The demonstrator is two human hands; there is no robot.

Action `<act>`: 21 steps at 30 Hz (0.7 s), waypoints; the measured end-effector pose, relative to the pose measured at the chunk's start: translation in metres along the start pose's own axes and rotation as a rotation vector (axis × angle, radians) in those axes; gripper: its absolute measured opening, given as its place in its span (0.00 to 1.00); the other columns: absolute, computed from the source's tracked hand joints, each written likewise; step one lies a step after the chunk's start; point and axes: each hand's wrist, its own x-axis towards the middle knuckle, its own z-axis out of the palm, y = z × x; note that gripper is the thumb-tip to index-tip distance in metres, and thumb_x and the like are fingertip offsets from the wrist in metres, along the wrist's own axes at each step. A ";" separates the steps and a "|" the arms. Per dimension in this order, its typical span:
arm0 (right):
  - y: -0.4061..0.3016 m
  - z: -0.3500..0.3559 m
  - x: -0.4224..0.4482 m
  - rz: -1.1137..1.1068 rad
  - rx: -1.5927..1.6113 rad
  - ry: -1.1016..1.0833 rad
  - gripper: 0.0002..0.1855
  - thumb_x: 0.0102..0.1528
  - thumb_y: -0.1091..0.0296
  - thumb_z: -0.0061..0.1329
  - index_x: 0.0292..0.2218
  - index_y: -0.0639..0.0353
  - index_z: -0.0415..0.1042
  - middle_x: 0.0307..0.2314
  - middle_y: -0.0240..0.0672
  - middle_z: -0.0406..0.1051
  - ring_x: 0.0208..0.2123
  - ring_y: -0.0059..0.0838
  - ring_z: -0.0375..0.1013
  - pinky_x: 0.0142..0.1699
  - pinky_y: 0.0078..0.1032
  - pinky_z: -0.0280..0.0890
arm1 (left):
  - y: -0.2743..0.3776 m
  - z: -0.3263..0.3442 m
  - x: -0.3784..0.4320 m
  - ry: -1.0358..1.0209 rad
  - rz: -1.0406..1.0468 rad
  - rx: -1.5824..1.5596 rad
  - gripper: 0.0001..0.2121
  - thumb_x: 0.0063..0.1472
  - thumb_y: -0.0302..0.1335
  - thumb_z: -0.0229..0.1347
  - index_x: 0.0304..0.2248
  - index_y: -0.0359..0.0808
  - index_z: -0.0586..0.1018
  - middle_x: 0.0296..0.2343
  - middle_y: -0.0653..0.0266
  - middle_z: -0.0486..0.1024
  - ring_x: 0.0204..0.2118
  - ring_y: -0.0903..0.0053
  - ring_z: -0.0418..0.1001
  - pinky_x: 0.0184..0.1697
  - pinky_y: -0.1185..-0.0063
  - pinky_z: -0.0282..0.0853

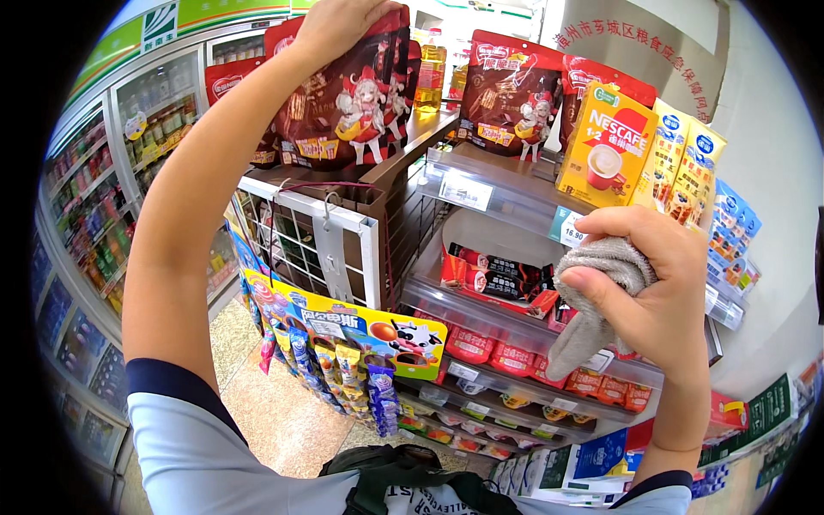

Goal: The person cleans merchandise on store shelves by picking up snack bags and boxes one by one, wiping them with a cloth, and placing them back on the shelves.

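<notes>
My left hand (340, 24) is raised at the top of the view, its fingers on the upper edge of a red-and-brown snack pouch (322, 106). That pouch stands upright on the shelf top and bears a cartoon figure. Part of the hand is cut off by the frame. A crumpled grey cleaning cloth (595, 283) is bunched in my right hand (669, 283), one end hanging down. Just behind that hand is a yellow Nescafé coffee box (605, 145). Beside the box stand yellow sachets (685, 161). Another red-brown pouch (508, 96) stands left of the box.
Clear price-tag rails (502, 199) edge the shelves below. An open carton of black sachets (502, 273) sits one tier down. A white wire rack (309, 244) with hanging candy packs (347, 360) juts out at left. Glass-door coolers (154, 122) line the left; bottled oil (430, 71) stands behind.
</notes>
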 end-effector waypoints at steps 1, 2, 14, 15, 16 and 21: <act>0.000 0.001 0.001 -0.016 -0.016 0.003 0.13 0.34 0.72 0.52 0.26 0.62 0.67 0.19 0.34 0.67 0.22 0.24 0.67 0.28 0.16 0.60 | 0.003 -0.007 0.004 -0.021 -0.003 -0.014 0.10 0.53 0.33 0.41 0.24 0.35 0.70 0.19 0.56 0.69 0.25 0.63 0.68 0.29 0.71 0.63; 0.000 0.002 0.002 -0.032 -0.031 0.005 0.13 0.34 0.72 0.52 0.26 0.62 0.68 0.19 0.34 0.67 0.22 0.24 0.67 0.29 0.16 0.60 | -0.004 0.001 0.009 0.123 0.029 0.010 0.10 0.51 0.32 0.43 0.18 0.36 0.68 0.15 0.58 0.67 0.20 0.63 0.67 0.24 0.71 0.61; 0.031 0.022 0.018 0.117 -0.122 -0.040 0.15 0.38 0.61 0.50 0.27 0.60 0.68 0.22 0.40 0.68 0.25 0.38 0.68 0.31 0.27 0.61 | 0.074 0.000 0.071 0.359 -0.023 -0.183 0.12 0.55 0.35 0.40 0.22 0.36 0.67 0.19 0.55 0.68 0.24 0.61 0.68 0.27 0.69 0.62; 0.034 0.023 0.020 0.159 -0.154 -0.030 0.17 0.38 0.59 0.50 0.29 0.60 0.68 0.23 0.40 0.69 0.27 0.38 0.68 0.32 0.28 0.61 | 0.082 0.008 0.076 0.347 -0.020 -0.206 0.12 0.55 0.36 0.40 0.22 0.36 0.67 0.19 0.55 0.69 0.24 0.61 0.68 0.26 0.69 0.62; 0.040 0.028 0.024 0.164 -0.170 -0.024 0.17 0.38 0.59 0.50 0.29 0.60 0.68 0.23 0.40 0.69 0.27 0.38 0.68 0.32 0.28 0.61 | 0.087 0.016 0.076 0.354 -0.030 -0.234 0.12 0.55 0.36 0.39 0.22 0.36 0.67 0.19 0.56 0.69 0.24 0.61 0.68 0.26 0.69 0.62; 0.071 0.056 0.036 0.254 -0.202 -0.004 0.21 0.38 0.56 0.48 0.33 0.59 0.66 0.28 0.40 0.68 0.31 0.38 0.67 0.35 0.29 0.61 | 0.110 0.037 0.084 0.468 0.016 -0.250 0.12 0.54 0.36 0.42 0.20 0.38 0.66 0.17 0.59 0.68 0.21 0.64 0.67 0.21 0.71 0.63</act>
